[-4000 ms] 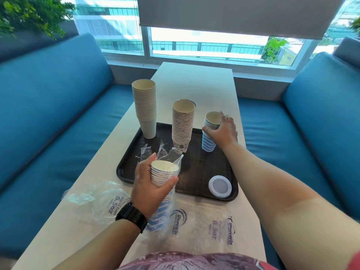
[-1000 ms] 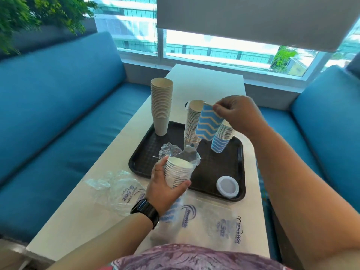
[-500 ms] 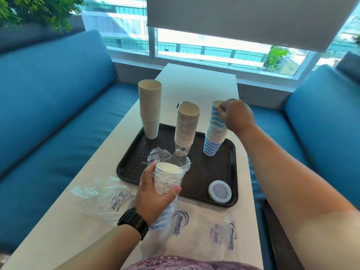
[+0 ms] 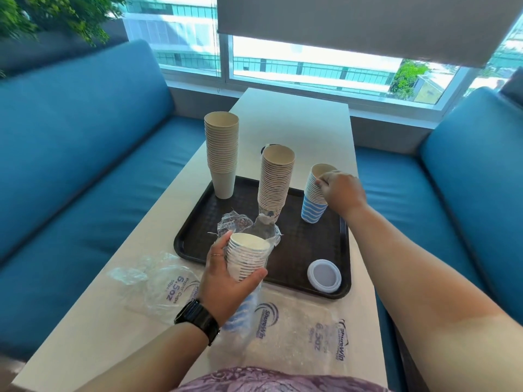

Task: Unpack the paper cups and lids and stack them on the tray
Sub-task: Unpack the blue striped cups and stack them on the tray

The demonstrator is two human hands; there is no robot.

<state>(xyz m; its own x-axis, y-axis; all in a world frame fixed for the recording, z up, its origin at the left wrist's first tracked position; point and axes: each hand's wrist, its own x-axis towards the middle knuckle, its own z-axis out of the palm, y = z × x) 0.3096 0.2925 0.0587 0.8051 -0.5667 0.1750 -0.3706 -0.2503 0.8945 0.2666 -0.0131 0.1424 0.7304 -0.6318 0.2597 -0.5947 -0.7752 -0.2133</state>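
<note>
A dark tray (image 4: pixel 294 256) lies on the white table. On it stand a tall plain cup stack (image 4: pixel 221 154), a patterned cup stack (image 4: pixel 275 179) and a short blue-striped cup stack (image 4: pixel 314 198). My right hand (image 4: pixel 341 192) curls over the rim side of the blue-striped stack, fingers at its top cups. My left hand (image 4: pixel 226 274) grips a sleeve of blue-striped cups (image 4: pixel 246 257) still inside its clear plastic wrap, held above the tray's near edge. A white lid (image 4: pixel 324 275) lies in the tray's near right corner.
Crumpled clear wrappers (image 4: pixel 154 281) lie on the table left of my left hand, and a flat printed bag (image 4: pixel 300 332) lies near the table's front edge. Blue sofas flank the table (image 4: pixel 297 120). A window is behind.
My right hand has pushed the blue-striped cup down onto the short stack on the tray, and now rests lower at the stack's top. My left hand keeps hold of the wrapped sleeve.
</note>
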